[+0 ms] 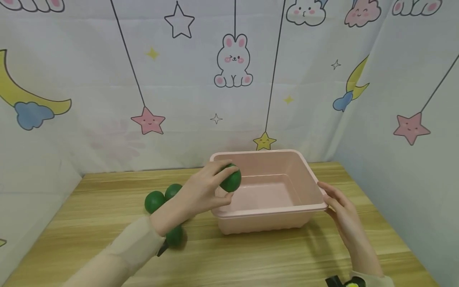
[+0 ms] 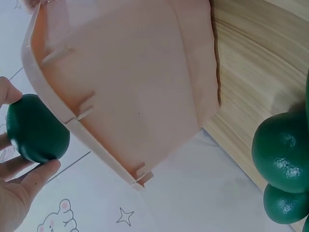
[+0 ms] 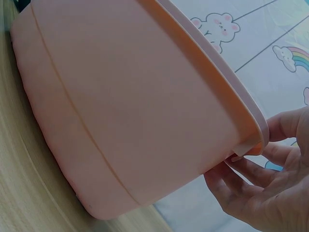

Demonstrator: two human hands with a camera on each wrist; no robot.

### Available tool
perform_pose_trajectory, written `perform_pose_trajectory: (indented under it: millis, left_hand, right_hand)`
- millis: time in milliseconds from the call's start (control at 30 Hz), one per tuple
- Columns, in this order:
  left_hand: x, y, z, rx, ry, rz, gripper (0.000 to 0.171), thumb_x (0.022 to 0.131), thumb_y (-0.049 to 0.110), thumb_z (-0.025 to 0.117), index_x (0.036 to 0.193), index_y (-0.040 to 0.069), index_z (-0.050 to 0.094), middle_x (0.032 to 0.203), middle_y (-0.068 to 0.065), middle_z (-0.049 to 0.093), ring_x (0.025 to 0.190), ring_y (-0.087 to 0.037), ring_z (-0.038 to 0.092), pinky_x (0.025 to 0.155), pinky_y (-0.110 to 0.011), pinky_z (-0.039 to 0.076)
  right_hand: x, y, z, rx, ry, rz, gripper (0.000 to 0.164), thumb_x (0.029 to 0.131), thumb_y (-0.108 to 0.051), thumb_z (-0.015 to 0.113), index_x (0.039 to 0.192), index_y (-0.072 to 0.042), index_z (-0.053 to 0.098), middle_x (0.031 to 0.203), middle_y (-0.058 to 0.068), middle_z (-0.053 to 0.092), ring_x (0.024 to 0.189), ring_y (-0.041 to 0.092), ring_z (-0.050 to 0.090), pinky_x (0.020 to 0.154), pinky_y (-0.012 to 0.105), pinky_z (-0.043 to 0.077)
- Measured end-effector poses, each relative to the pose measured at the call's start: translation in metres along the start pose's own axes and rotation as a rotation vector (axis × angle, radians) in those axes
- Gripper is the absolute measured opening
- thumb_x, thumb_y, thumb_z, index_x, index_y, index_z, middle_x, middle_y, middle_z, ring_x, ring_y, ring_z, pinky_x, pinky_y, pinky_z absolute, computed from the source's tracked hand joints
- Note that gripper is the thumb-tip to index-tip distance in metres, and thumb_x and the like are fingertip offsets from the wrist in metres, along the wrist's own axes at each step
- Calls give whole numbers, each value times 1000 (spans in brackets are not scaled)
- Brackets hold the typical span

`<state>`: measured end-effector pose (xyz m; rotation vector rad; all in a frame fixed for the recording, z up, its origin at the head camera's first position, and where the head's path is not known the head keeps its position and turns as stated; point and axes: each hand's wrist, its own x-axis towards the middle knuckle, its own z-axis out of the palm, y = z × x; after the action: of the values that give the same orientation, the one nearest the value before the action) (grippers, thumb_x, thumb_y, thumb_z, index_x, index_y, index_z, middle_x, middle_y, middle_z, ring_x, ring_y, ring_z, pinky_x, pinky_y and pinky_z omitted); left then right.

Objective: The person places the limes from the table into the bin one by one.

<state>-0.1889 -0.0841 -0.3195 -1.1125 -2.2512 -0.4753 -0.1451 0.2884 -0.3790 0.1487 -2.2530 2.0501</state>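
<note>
A smooth dark green ball (image 1: 233, 181) is pinched between the thumb and fingers of my left hand (image 1: 202, 189), over the left side of a pink plastic basin (image 1: 263, 214). In the left wrist view the held ball (image 2: 38, 130) shows just outside the basin's rim. My right hand (image 1: 342, 215) grips the basin's right rim; the right wrist view shows its fingers (image 3: 246, 174) under the rim. No contents show on the visible part of the basin floor. Several more green balls (image 1: 155, 202) lie on the table left of the basin, partly hidden by my left forearm.
The wood-grain table (image 1: 251, 259) carries the basin and balls. Behind it and along the sides hangs a white cloth (image 1: 186, 87) printed with stars, clouds and a bunny. A dark strap end (image 1: 162, 249) shows by my left sleeve.
</note>
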Motion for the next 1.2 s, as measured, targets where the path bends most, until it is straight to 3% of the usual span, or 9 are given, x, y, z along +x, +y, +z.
perform_pose_trajectory:
  millis: [400,633,800,1200]
  left_hand:
    - [10,0,7,-19,-100,29,53,74,24,73,125,13,58,124,-7,57,101,-18,59,77,-29,55]
    - [19,-1,9,-33,-203,32,53,76,25,72,126,14,57,127,-6,57,113,-21,57,84,-30,55]
    - [23,-3,11,-34,-254,47,51,77,25,70,124,14,58,125,-5,57,114,-22,57,79,-29,55]
    - [38,-4,15,-23,-491,64,49,80,30,67,126,19,56,120,-3,57,105,-18,54,79,-29,51]
  right_hand:
    - [0,1,-1,-22,1,25,46,101,-25,47,144,-9,42,123,-18,55,108,-3,54,84,14,45]
    - [1,0,-1,-7,2,13,44,101,-23,47,143,-8,43,122,-18,56,107,-3,55,84,14,45]
    - [1,0,0,2,3,5,43,101,-22,48,142,-8,44,121,-18,57,106,-3,55,84,14,46]
    - [1,-1,-1,-6,2,19,44,101,-24,47,142,-8,43,122,-18,56,107,-4,55,84,14,45]
